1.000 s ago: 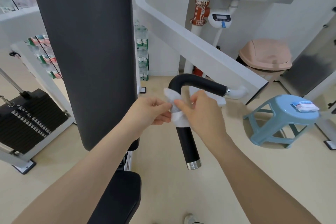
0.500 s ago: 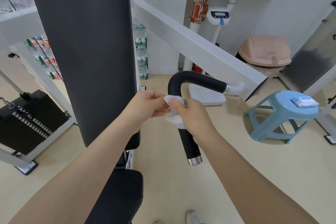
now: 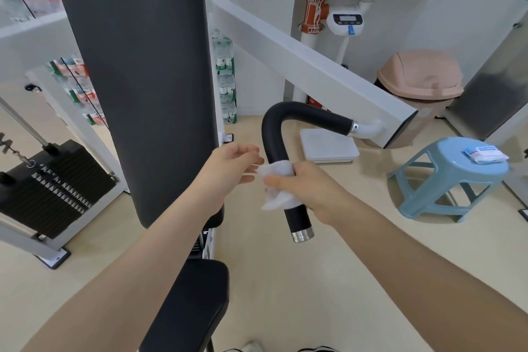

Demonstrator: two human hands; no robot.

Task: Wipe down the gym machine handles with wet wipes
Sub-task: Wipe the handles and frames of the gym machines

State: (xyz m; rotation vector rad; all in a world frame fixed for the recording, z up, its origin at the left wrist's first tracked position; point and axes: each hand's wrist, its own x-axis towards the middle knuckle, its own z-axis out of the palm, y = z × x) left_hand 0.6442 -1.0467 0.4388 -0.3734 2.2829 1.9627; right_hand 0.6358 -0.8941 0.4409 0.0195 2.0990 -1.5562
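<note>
A: Status check. Where is the crumpled white wet wipe (image 3: 278, 183)?

B: Wrapped round the lower straight run of the curved black foam-covered machine handle (image 3: 281, 157), just below the bend. The right hand (image 3: 310, 188) is curled round wipe and handle together. The left hand (image 3: 228, 171) hovers just beside it, fingers relaxed and spread, holding nothing.

A: Progress?

B: Judged early on this handle. Contact is at mid-grip only; the length down to the chrome end cap (image 3: 302, 235) and the horizontal run toward the white machine arm (image 3: 314, 71) lie outside the wipe. Whether they have been cleaned cannot be told.

A: Supplies?

B: White-and-blue wipe packet (image 3: 485, 154) on the pale blue plastic stool (image 3: 445, 177), well apart. Other handles are not visible.
</note>
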